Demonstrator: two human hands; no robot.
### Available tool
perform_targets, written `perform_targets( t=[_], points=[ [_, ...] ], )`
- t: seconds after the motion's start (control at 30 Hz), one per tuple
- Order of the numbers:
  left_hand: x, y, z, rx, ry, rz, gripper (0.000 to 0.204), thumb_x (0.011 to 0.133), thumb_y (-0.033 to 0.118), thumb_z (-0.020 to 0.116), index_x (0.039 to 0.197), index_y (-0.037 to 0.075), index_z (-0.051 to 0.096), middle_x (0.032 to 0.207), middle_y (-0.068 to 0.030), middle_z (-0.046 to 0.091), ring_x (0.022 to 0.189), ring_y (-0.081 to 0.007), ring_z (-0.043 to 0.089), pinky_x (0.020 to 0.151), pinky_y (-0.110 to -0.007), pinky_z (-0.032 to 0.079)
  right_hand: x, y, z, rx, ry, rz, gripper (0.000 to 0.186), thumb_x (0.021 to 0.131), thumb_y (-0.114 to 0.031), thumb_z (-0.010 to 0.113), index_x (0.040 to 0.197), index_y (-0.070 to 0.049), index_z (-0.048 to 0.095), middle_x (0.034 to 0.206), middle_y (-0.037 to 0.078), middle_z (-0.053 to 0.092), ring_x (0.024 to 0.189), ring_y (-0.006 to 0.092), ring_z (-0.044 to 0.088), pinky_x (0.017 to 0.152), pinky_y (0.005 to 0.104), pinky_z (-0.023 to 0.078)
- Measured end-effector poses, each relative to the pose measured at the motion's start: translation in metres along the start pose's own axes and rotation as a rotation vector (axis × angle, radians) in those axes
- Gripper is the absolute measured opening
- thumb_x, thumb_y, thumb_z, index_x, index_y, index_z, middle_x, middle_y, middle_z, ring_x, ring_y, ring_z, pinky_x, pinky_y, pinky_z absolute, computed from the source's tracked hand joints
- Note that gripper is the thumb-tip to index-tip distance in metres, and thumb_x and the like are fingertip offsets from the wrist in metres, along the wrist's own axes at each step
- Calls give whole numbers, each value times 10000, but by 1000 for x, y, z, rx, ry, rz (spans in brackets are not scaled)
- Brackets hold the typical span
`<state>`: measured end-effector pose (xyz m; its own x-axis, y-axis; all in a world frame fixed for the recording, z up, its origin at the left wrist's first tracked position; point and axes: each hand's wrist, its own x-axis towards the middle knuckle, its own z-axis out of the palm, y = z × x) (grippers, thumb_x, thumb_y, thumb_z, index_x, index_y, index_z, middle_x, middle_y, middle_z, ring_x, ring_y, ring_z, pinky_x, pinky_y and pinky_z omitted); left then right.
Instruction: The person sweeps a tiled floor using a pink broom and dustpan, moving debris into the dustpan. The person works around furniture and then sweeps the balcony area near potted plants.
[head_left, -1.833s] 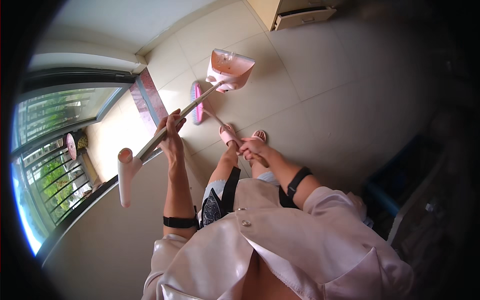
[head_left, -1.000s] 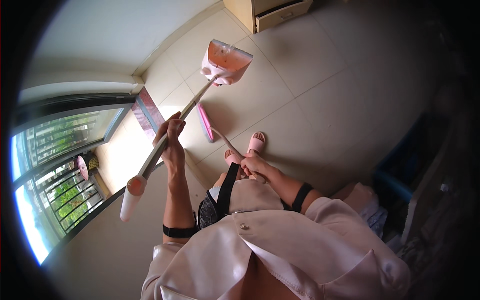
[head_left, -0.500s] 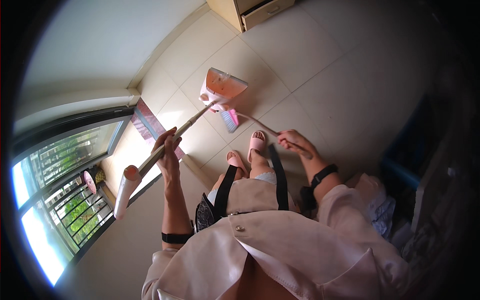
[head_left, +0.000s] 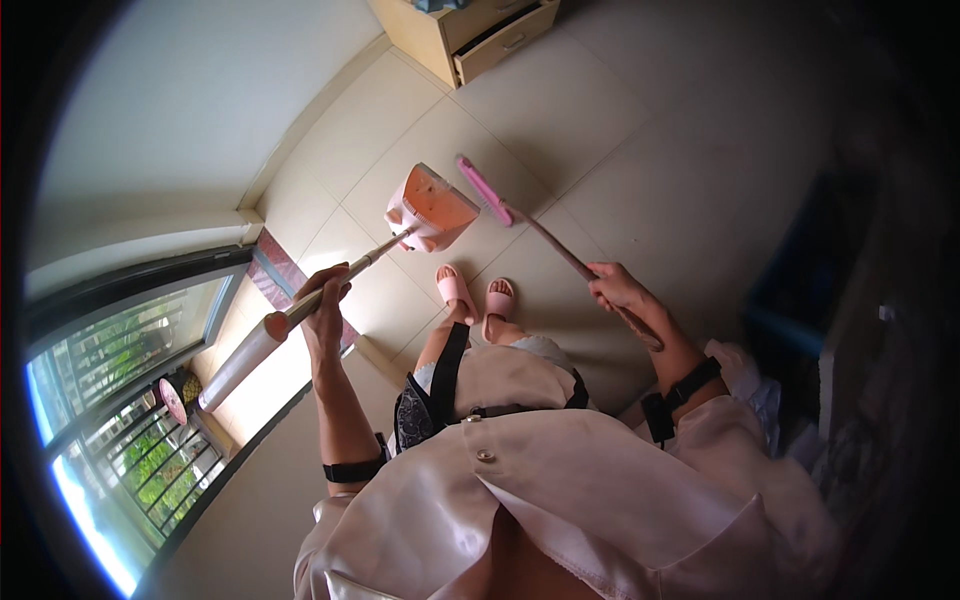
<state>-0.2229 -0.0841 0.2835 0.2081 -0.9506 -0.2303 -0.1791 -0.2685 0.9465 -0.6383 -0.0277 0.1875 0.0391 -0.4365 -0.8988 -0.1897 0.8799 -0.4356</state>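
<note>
My left hand [head_left: 322, 302] is wrapped round the pale pole of a long-handled dustpan [head_left: 440, 203]. Its pink and orange pan is ahead of my feet, with small bits of debris in it, and its thick white handle end points to the lower left. In my right hand [head_left: 617, 290], closed round the brownish handle, is a broom [head_left: 487, 190] with a narrow pink head. That head lies just right of the pan's front edge, apart from it. Whether its bristles touch the floor I cannot tell.
Pink slippers [head_left: 456, 290] are on my feet on the tiled floor [head_left: 640, 190]. A light wooden cabinet [head_left: 425, 45] with a drawer partly pulled out stands at the far wall. At the left is a barred window [head_left: 150, 420]. Dark blue shapes and pale bags are at the right.
The broom has swung from behind the pan to its right side. The pan has shifted slightly left and nearer. My feet have stepped, and more of the cabinet shows.
</note>
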Motion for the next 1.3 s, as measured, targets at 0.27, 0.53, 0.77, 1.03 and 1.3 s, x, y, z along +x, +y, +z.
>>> perform_targets(
  t=[0.27,0.53,0.77,1.03,1.3],
  points=[
    [28,-7,3,162,-200,-91,163,775,97,516,844,-16,612,860,-140,609,789,-212,598,716,-294,510,-2,5,-28,-150,26,81,502,696,5,441,1197,-3,408,540,64,481,395,122,418,342,267,342],
    [45,-27,3,70,-419,-65,149,774,85,532,848,-19,609,914,-136,600,819,-207,586,734,-288,493,-17,-20,-1,-396,273,-82,418,705,-22,439,1120,-13,480,624,123,552,480,185,514,448,309,414],
    [57,-40,-9,11,-502,10,134,759,31,506,817,-18,616,828,-80,621,676,-106,521,635,-214,435,-86,-17,60,-396,312,-218,472,726,-55,450,1196,-32,415,756,148,580,552,203,553,506,314,442],
    [61,-70,-20,98,-506,-38,158,782,92,541,839,-37,611,889,-124,609,750,-154,572,712,-251,478,-45,-63,119,245,77,-279,495,753,-20,437,1239,-38,349,513,-3,395,381,74,361,345,231,314],
    [54,-86,-12,64,-348,-28,126,787,84,547,782,-22,614,836,-96,618,674,-107,531,641,-222,445,140,-140,190,937,-515,-246,219,753,-43,412,542,-78,361,453,19,367,355,92,362,333,217,284]
  ],
)
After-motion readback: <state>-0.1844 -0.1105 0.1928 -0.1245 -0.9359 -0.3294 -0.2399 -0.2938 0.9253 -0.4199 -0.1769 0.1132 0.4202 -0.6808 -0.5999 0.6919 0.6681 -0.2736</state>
